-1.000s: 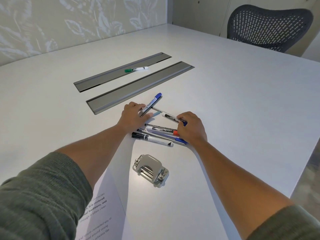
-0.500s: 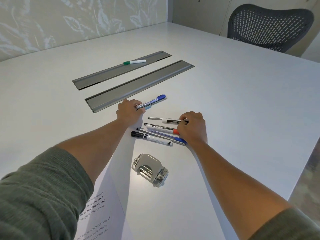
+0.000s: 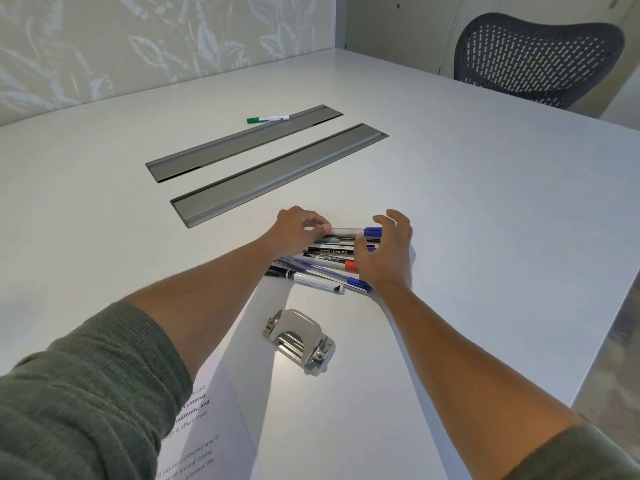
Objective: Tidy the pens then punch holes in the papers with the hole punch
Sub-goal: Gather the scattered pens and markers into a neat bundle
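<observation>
Pens: a bundle of slim markers and ballpoints lying side by side on the white table, just beyond the hole punch; caps of blue, red and black show.
Hidden: both ends of the bundle sit behind the hands, so the pens cannot be counted with certainty; the printing on most barrels is too small to read.
Left hand: fingers curled against the bundle's left end, pinching the topmost pen.
Right hand: cupped with fingers bent round the bundle's right end, thumb pressed on the barrels.
Hole punch: small, shiny grey metal with a rounded lever, resting on the papers between the two forearms.
Papers: white printed sheets under the hole punch, partly covered by the left sleeve and cut off at the lower edge.
Trays: two long, shallow grey recesses set into the table, beyond the hole punch, past the pens.
Green pen: green-capped white marker lying alone on the table beside the farther recess's far edge.
Chair: dark mesh back, far right of the hole punch, lower part hidden by the table.
</observation>
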